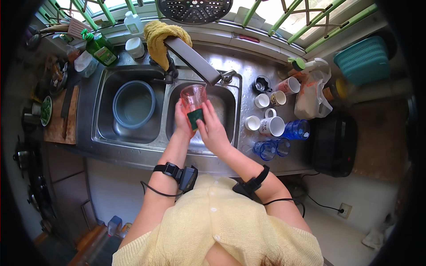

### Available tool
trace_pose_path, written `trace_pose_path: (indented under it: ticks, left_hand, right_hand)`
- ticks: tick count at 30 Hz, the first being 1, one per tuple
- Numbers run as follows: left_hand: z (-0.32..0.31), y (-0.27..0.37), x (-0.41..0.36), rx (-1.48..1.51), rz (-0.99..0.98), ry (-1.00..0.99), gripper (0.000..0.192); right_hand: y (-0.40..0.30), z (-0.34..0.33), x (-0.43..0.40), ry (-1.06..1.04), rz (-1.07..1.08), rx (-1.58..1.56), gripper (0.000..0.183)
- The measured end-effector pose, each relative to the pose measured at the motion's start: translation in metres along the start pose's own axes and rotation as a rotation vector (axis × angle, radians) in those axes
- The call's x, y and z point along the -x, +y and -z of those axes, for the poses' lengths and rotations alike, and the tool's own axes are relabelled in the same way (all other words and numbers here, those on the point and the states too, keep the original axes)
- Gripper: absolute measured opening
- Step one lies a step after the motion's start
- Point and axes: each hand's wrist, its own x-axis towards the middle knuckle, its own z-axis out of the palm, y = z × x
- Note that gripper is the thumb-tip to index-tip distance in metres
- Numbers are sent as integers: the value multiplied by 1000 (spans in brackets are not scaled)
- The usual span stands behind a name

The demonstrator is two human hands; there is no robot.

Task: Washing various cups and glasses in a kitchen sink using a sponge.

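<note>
Over the right basin of a steel double sink [237, 109], my left hand [183, 120] holds a clear pink glass [193, 94] from its left side. My right hand [213, 131] presses a green scouring sponge [195, 119] against the glass's lower part. The faucet [196, 61] reaches over this basin, with a yellow cloth [154, 38] draped on it. A blue-grey round tub [133, 104] holding water stands in the left basin. On the counter to the right are several cups, among them a white mug [274, 126], and several blue glasses [266, 150].
Behind the sink stand a green pump bottle [101, 50] and a white jar [135, 48]. A knife [68, 109] lies on a wooden cutting board [50, 128] at the left. A plastic bag [313, 96] and a black appliance [334, 146] are at the right.
</note>
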Motion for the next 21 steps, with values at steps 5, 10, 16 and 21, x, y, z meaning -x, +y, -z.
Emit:
trace_pose_path:
  ticks: [5,10,16,21]
  left_hand:
    - [-6,-4,-1,-96,72,107,55]
    - [-22,-2,3,57,97,22,51]
    - [-16,3,8,-7,128,-14,56]
    - [-9,4,6,-6,184,-35,59]
  right_hand:
    - [3,4,-21,2,33,18,51]
    - [8,11,-41,113,30,-146,46]
    - [-5,11,-2,65,46,-92,50]
    - [8,16,-28,167,75,-123,50]
